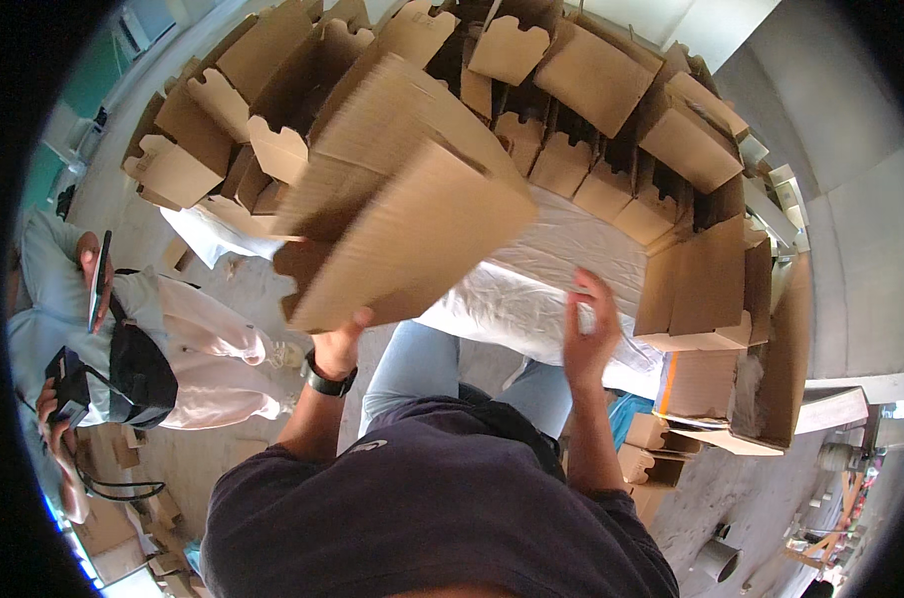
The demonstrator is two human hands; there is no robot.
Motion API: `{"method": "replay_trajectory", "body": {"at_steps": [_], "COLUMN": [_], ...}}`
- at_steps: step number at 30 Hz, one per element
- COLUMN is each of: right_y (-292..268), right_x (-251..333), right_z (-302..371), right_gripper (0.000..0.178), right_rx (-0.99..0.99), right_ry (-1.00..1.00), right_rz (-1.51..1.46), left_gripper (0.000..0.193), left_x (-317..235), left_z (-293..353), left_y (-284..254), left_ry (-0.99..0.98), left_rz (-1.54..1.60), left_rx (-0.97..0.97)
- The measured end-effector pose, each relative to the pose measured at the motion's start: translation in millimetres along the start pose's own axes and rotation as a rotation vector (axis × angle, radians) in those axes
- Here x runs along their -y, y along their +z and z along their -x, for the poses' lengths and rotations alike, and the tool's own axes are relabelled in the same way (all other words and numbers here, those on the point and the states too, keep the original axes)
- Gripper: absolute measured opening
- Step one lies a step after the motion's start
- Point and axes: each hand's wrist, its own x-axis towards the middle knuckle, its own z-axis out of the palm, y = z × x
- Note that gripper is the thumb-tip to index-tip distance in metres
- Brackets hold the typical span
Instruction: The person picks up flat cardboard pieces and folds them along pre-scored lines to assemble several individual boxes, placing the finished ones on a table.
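Observation:
My left hand [338, 342] grips the lower edge of a flat folded cardboard box [402, 199] and holds it up, tilted, over my knees. A black watch sits on that wrist. My right hand [589, 334] is raised with fingers spread beside the white plastic sheet [531, 299], holding nothing; it is to the right of the lifted box. The sheet covers a low surface in front of me.
Several folded cardboard boxes [591, 130] stand packed upright in rows around the sheet, at the back and right. A person in light clothes [173, 339] sits at the left with a phone and a black bag. Loose cardboard pieces [651, 448] lie on the floor at the right.

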Motion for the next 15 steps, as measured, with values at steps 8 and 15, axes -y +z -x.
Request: {"method": "replay_trajectory", "body": {"at_steps": [8, 15], "right_y": [84.1, 101.7], "right_x": [27.2, 19.1], "right_z": [-24.3, -32.1], "right_gripper": [0.053, 0.060], "right_rx": [0.396, 0.485], "right_ry": [-0.284, -0.213], "right_rz": [0.076, 0.128], "left_gripper": [0.061, 0.060], "left_x": [-59.6, -95.4], "left_z": [-43.6, -80.6], "left_y": [12.2, 43.7], "left_ry": [0.260, 0.207], "left_rz": [0.229, 0.344], "left_rx": [-0.260, -0.284]}}
